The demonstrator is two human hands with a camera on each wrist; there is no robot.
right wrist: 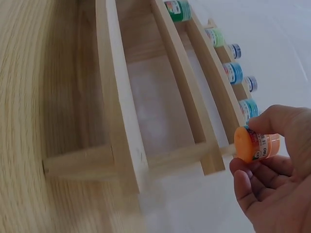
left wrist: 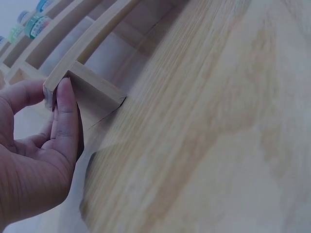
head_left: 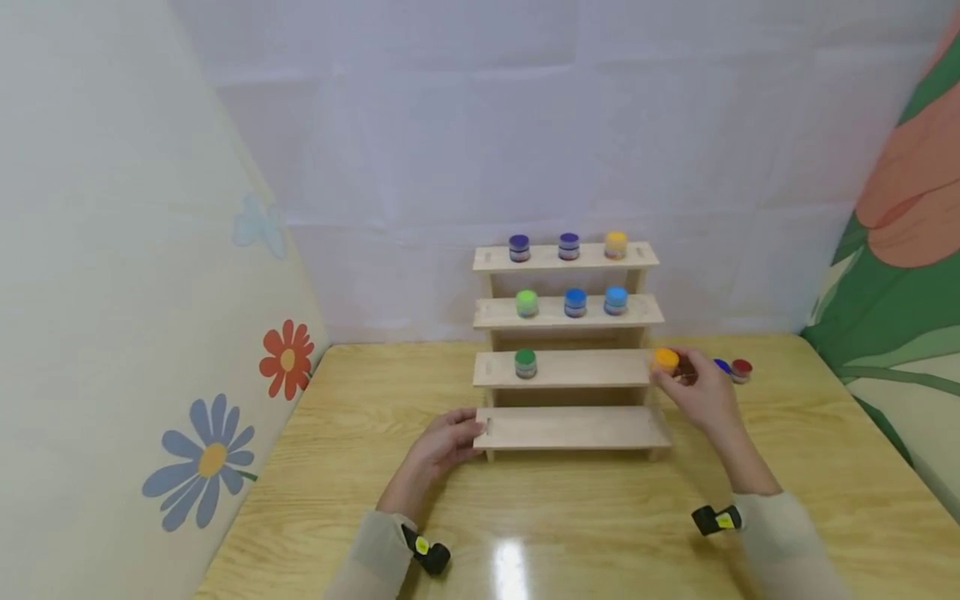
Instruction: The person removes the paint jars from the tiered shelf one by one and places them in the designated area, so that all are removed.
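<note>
Orange jar (head_left: 665, 361): located at the right end of the third board from the top of the wooden stand (head_left: 573, 427), in the right hand (head_left: 708, 396). The lid faces up and the base down; the jar's axis, lid to base, is near upright. The right wrist view shows the rounded orange end turned to the camera and the label along the side. Whether the base touches the board cannot be told.

Right hand: thumb and fingers grasp the jar by its sides.

Left hand (head_left: 442, 442): thumb and fingers pinch the left end of the lowest board, thumb on one face, fingers on the other.

Stand: upright on the table (head_left: 360, 517), long axis running left to right before the person, four boards rising in steps toward the back.

Jars on the stand, all upright, lids up: top board, two dark purple jars (head_left: 519, 248) and a yellow jar (head_left: 616, 245); second board, a light green jar (head_left: 527, 304), a blue jar (head_left: 575, 303) and a light blue jar (head_left: 616, 301); third board, a dark green jar (head_left: 526, 364) left of its middle.

On the table beyond the right hand: a dark red jar (head_left: 741, 371) and, partly hidden beside it, a dark blue jar (head_left: 722, 366).
</note>
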